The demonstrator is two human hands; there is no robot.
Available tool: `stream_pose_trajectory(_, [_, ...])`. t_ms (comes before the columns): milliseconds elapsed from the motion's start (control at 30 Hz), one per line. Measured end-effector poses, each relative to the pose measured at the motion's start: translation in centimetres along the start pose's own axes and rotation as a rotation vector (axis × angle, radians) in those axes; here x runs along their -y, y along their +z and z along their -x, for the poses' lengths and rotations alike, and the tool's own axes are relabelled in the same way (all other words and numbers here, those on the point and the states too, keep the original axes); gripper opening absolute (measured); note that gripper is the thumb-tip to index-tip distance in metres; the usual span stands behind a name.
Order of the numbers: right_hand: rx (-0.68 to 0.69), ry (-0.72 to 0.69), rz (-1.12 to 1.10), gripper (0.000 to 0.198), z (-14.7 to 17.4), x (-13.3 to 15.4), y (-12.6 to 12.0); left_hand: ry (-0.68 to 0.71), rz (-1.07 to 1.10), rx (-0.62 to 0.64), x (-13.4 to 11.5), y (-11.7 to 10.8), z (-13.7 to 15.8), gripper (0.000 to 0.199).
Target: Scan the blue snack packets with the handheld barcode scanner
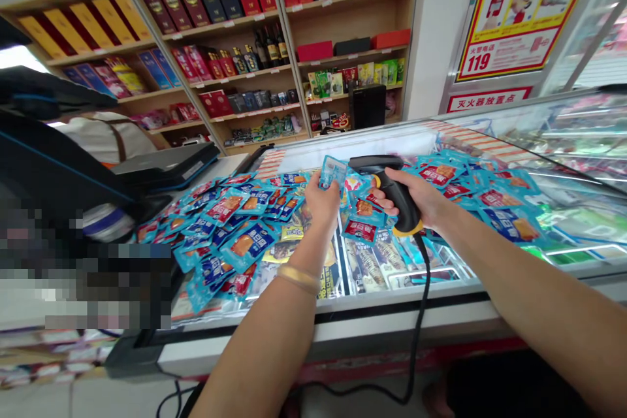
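Between the fingers and thumb of my left hand (322, 201) is a small blue snack packet (334, 168), its pale printed side towards me. My right hand (409, 196) is wrapped round the grip of a black and yellow barcode scanner (402, 202). The scanner's head points left at the packet, a short gap away. Below both hands, similar packets lie on the glass top of a chest freezer (343, 304). One heap of packets (249, 241) spreads to the left, another heap (509, 215) to the right. A few packets lie under the scanner.
The scanner's black cable (420, 313) hangs over the freezer's front edge to the floor. At the left stand a dark monitor (44, 163) and a flat black device (166, 166). Shelves (235, 19) with boxes and bottles line the back wall.
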State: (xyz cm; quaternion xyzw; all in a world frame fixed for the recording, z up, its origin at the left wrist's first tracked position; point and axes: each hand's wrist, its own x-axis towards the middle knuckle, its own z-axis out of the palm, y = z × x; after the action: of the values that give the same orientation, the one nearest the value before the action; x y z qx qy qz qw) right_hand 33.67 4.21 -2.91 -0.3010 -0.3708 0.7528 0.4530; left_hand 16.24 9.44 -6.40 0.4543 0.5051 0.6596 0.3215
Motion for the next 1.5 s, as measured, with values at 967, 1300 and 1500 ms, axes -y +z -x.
stream_pose_trajectory(967, [-0.063, -0.081, -0.135, 0.029, -0.9, -0.3, 3.7, 0.429, -0.339, 0.036, -2.6, -4.5, -3.0, 0.037])
stream_pose_trajectory(1300, [0.147, 0.102, -0.182, 0.03, -5.8, -5.0, 12.3, 0.487, -1.075, -0.048, -6.1, -19.3, -8.7, 0.05])
stream_pose_trajectory(1500, [0.181, 0.155, -0.176, 0.028, -7.3, -6.9, 13.6, 0.208, -1.419, 0.336, -4.3, -21.5, -9.2, 0.041])
